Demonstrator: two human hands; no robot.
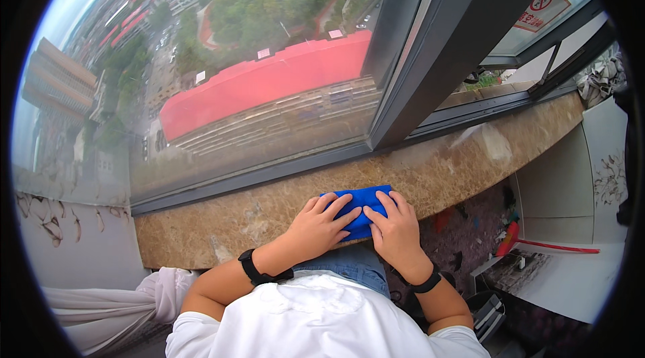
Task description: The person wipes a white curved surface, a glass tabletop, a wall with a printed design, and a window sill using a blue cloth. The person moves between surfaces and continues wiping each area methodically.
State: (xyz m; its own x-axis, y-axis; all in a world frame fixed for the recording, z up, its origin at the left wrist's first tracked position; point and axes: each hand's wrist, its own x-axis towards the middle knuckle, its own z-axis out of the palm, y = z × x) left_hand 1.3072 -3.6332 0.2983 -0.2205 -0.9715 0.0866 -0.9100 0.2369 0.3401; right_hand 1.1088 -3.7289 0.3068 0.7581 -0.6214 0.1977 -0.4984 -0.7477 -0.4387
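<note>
A folded bright blue cloth [360,229] lies on the brown marble windowsill [201,229], close to its front edge. My left hand [322,222] rests on the cloth's left part, fingers spread over it. From the other side, my right hand [398,227] covers the cloth's right edge, its fingertips pressing on the top. Both thumbs point inward and nearly meet at the cloth's middle. Black bands circle both wrists. What lies beneath my palms is hidden.
A dark grey window frame [302,160] runs along the sill's back, with a thick mullion [453,45]. To the right a sash [541,30] stands ajar. A tied curtain [166,295] hangs at left. A red broom [511,239] is at lower right.
</note>
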